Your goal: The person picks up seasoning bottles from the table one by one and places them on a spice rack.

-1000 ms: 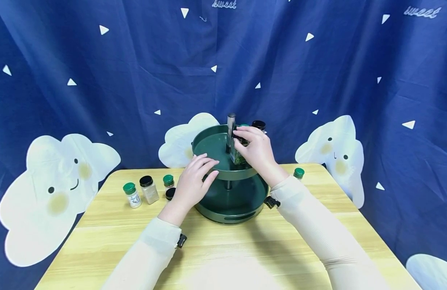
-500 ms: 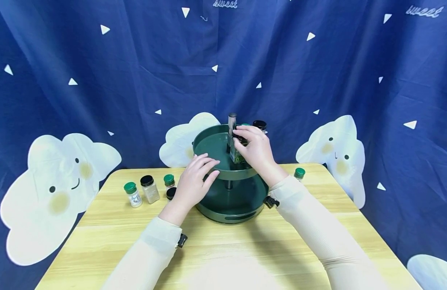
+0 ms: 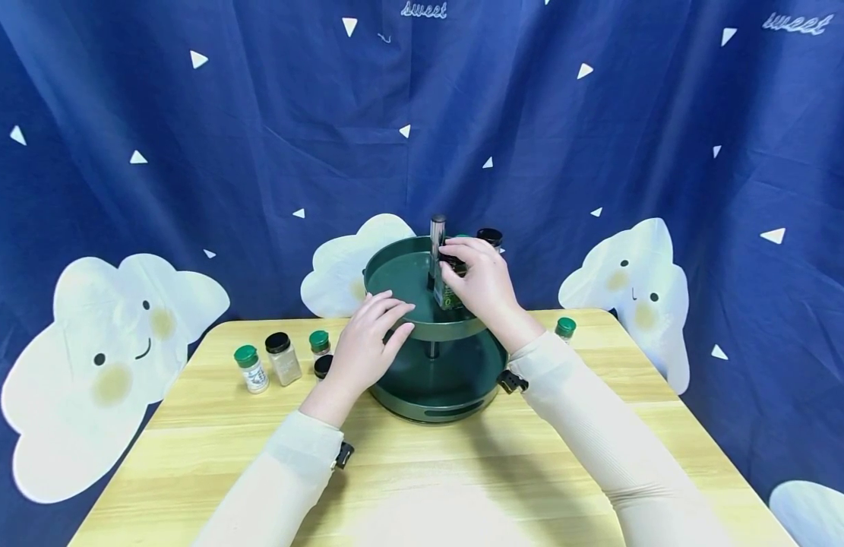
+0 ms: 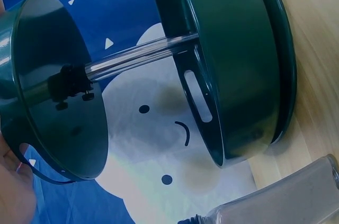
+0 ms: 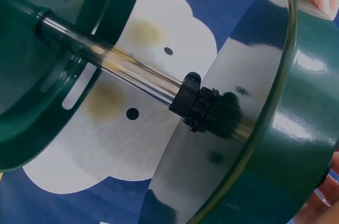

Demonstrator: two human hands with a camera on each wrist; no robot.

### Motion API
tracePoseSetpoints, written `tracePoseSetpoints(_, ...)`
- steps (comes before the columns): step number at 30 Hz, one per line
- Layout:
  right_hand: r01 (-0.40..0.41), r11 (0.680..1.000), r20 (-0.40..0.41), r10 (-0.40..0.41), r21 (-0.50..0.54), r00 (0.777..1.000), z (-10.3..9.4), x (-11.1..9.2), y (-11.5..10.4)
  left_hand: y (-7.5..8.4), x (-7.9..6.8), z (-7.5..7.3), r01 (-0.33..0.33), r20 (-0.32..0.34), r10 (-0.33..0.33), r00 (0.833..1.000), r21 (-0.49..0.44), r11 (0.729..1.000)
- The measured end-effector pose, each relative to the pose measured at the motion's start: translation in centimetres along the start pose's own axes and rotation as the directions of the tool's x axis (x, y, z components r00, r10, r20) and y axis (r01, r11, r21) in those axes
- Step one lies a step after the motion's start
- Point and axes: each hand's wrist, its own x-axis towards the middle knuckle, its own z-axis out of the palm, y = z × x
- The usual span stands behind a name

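Note:
A two-tier green turntable rack (image 3: 431, 414) stands mid-table, a shiny post (image 3: 437, 235) rising through its upper tray (image 3: 401, 277). On that tray, right beside the post, my right hand (image 3: 486, 281) grips a spice jar (image 3: 449, 296) with a green label; the fingers cover much of its upper part. My left hand (image 3: 367, 346) rests at the upper tray's front left rim, fingers extended. In the left wrist view, that hand (image 4: 16, 187) shows by the tray's handle slot. Behind the right hand, a black-lidded jar (image 3: 490, 236) stands on the upper tray, a green lid beside it.
On the table's left stand a green-capped shaker (image 3: 251, 370), a black-lidded jar (image 3: 282, 359), another green-capped shaker (image 3: 320, 343) and a partly hidden black-lidded jar (image 3: 322, 367). One more green-capped shaker (image 3: 565, 328) is behind the right forearm. A blue curtain (image 3: 422, 152) hangs behind the table.

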Motion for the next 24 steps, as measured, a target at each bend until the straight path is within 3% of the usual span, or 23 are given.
tracePoseSetpoints(24,0.012,1.0,-0.013,-0.012,0.016,1.0,-1.1,-0.4,-0.4,0.2,-0.1,-0.1,0.021,0.015,-0.021,1.0,0.0,1.0)
